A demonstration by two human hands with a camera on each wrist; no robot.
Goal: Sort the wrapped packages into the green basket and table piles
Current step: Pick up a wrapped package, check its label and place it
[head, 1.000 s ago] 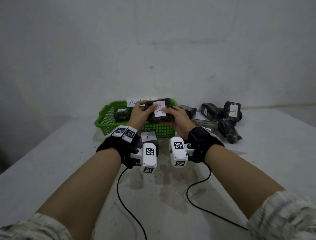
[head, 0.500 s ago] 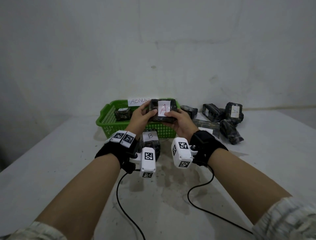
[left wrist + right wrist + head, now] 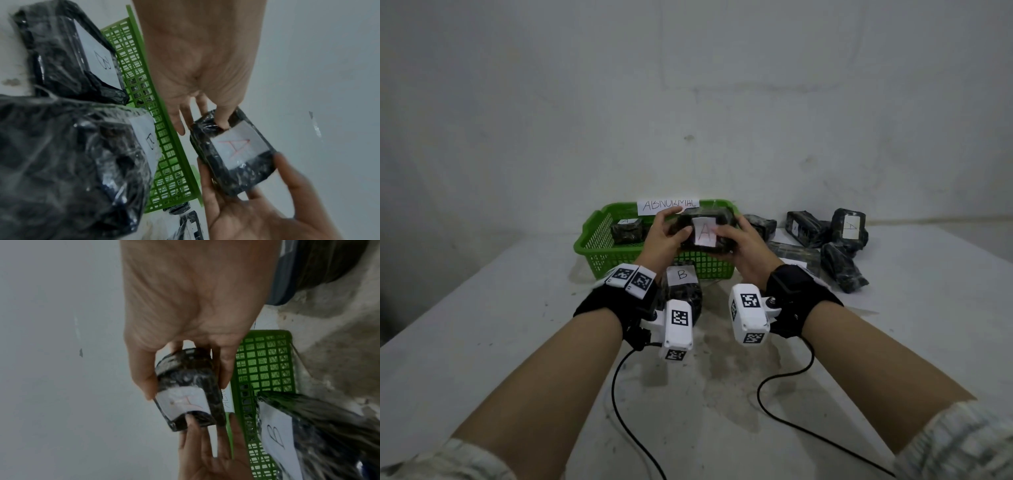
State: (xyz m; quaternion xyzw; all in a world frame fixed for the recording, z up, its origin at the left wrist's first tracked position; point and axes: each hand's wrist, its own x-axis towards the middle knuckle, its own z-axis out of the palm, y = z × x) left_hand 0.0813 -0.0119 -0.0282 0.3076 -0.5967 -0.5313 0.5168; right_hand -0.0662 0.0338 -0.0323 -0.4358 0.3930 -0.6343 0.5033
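Black wrapped package [image 3: 705, 230], red "A" label facing the person, held above the green basket [image 3: 599, 236]. Left hand [image 3: 664, 236] and right hand [image 3: 744, 241] grip opposite ends: thumbs on the labelled face, fingers [image 3: 180, 120] curled behind. B-labelled package [image 3: 683, 284] on desk [image 3: 482, 325].

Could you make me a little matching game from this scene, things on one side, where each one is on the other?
Things:
1. Parcel with a red A
2. Parcel marked B
3. ABNORMAL sign
4. Heap of dark parcels

Places:
a. on the green basket's back rim
b. on the table, right of the basket
c. held in both hands
d. on the table, in front of the basket

Pairs: 1-c, 2-d, 3-a, 4-b
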